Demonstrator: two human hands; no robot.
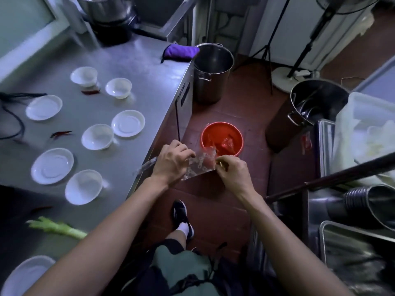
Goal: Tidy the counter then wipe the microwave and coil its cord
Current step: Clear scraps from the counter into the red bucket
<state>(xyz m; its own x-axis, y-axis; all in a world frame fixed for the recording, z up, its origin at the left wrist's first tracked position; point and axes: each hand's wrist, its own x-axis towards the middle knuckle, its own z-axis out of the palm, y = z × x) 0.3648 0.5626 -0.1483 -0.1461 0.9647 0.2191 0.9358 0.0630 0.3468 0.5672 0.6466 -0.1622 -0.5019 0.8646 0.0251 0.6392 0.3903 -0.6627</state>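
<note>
Clear plastic wrapper (pixel 197 165) at frame centre, pinched between left hand (pixel 173 161) and right hand (pixel 232 169), both curled on its edges. Held off the counter (pixel 149 86) edge, directly below-left of the red bin (pixel 222 138). Right hand nearer the bin; likely a short drop forward.
</note>
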